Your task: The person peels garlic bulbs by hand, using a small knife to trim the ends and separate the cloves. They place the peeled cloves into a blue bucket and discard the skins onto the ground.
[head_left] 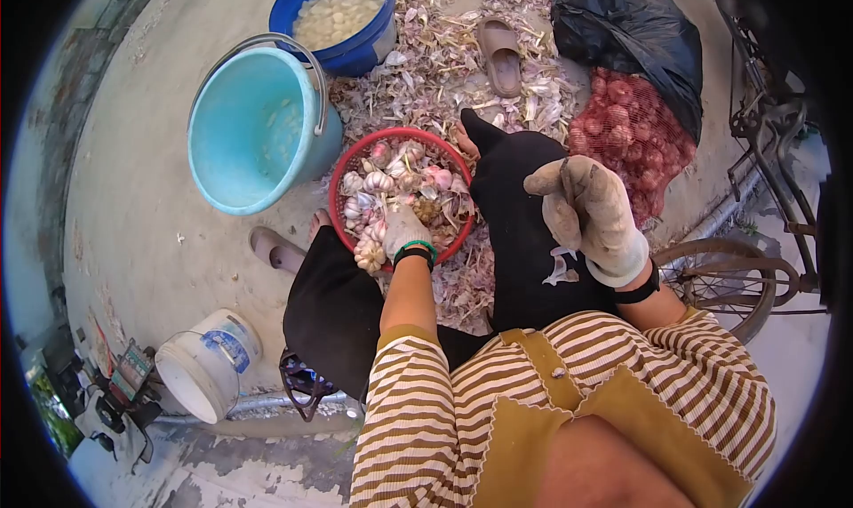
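My left hand (pixel 406 227), in a pale work glove with a green cuff, reaches into a red plastic basket (pixel 334 192) on the ground between my legs. Whole garlic bulbs (pixel 378 182) fill the basket, and my fingertips are hidden among them. Over my black-trousered thigh (pixel 520 232) is my right hand (pixel 593 215), in a soiled glove. Its fingers are curled together; whatever they may hold is hidden. Just below that hand is a papery piece of garlic skin (pixel 561 267), against the dark trousers.
A light blue bucket (pixel 233 126) and a dark blue bucket (pixel 388 41) with peeled cloves stand ahead. Garlic skins (pixel 435 37) and a sandal (pixel 501 59) litter the ground. On the right are a red mesh sack (pixel 626 135), black plastic bag (pixel 631 24) and bicycle (pixel 769 281); left, a white bucket (pixel 200 375).
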Motion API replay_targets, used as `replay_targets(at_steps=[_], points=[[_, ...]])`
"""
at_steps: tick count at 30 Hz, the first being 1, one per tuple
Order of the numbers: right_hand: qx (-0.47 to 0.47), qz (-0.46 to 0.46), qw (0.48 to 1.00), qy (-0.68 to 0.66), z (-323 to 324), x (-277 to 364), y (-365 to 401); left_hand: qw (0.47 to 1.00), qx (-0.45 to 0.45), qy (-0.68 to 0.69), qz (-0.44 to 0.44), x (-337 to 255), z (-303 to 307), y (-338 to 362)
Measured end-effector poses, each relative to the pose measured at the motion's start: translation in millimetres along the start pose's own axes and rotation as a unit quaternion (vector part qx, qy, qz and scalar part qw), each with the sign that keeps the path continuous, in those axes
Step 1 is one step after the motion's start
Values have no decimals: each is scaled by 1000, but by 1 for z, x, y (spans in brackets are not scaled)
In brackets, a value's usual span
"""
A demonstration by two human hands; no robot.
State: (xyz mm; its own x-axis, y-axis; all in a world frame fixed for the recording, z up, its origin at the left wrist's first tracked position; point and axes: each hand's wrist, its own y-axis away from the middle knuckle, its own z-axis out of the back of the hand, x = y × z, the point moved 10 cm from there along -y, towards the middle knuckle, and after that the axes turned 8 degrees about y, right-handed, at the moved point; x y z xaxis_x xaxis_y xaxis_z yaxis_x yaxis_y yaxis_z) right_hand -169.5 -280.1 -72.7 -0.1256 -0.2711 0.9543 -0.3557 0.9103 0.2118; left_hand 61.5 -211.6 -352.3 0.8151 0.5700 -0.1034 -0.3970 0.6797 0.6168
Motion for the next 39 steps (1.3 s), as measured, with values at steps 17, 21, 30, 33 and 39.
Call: replay_targets(at_steps=[17,21,30,33,39], points=[[84,-100,991,23,-47,-11,6,476,201,830,-211,-35,184,129],[135,-88,985,63,-80,-5,27,383,205,856,-280,-36,211,197],[70,269,879,387,-111,61,67,485,74,817,-304,-41,204,252],[102,102,946,291,-107,39,60,426,119,841,-311,-44,197,260],[191,-127,973,18,-116,-7,65,452,124,821,-327,-41,192,271]])
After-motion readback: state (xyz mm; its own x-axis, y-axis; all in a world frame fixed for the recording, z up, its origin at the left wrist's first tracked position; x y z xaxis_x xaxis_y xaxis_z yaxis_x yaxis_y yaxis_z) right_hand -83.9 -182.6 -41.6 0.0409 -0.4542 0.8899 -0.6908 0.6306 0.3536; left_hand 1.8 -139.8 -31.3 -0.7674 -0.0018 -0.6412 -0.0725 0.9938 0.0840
